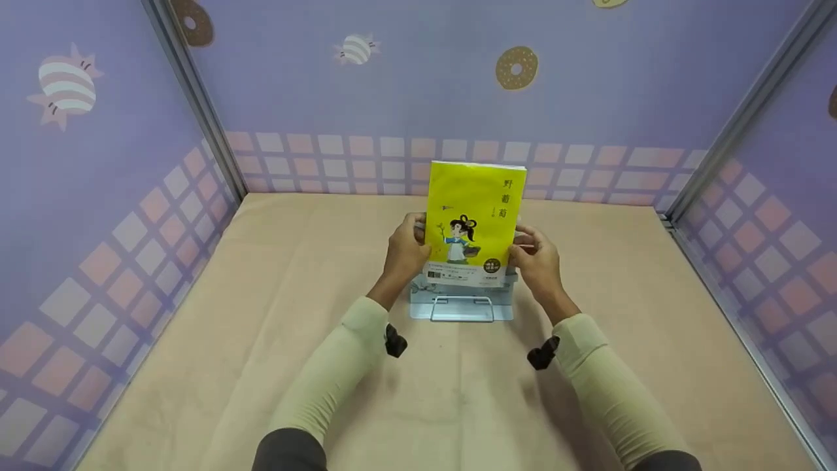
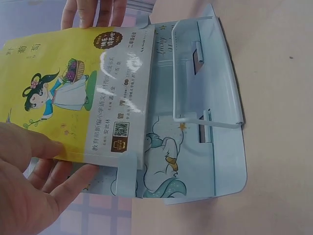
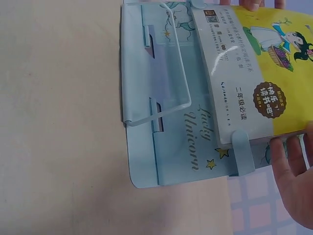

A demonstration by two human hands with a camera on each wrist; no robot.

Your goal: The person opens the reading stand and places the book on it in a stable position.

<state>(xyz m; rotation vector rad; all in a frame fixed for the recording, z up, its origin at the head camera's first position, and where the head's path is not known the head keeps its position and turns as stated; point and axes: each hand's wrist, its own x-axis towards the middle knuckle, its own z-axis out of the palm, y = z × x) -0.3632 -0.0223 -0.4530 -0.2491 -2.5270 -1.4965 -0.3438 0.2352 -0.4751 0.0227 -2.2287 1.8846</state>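
Note:
A yellow paperback book point(image 1: 480, 196) with a cartoon girl on its cover is held upright between both hands. My left hand point(image 1: 407, 250) grips its left edge, thumb on the cover and fingers behind. On the opposite edge my right hand point(image 1: 540, 261) grips with the thumb in front. Behind and below the book is a pale blue book stand point(image 2: 195, 161) printed with a unicorn and stars. A small side tab point(image 2: 127, 174) overlaps one lower corner of the book, and another tab point(image 3: 242, 152) overlaps the other. The book hides most of the stand's back plate.
A wire bracket point(image 1: 461, 320) juts from the stand's front base. The stand is on a table with a beige cloth point(image 1: 314, 261). Purple panels point(image 1: 418, 85) with a checked border and metal corner posts point(image 1: 203, 104) enclose the table's back and sides.

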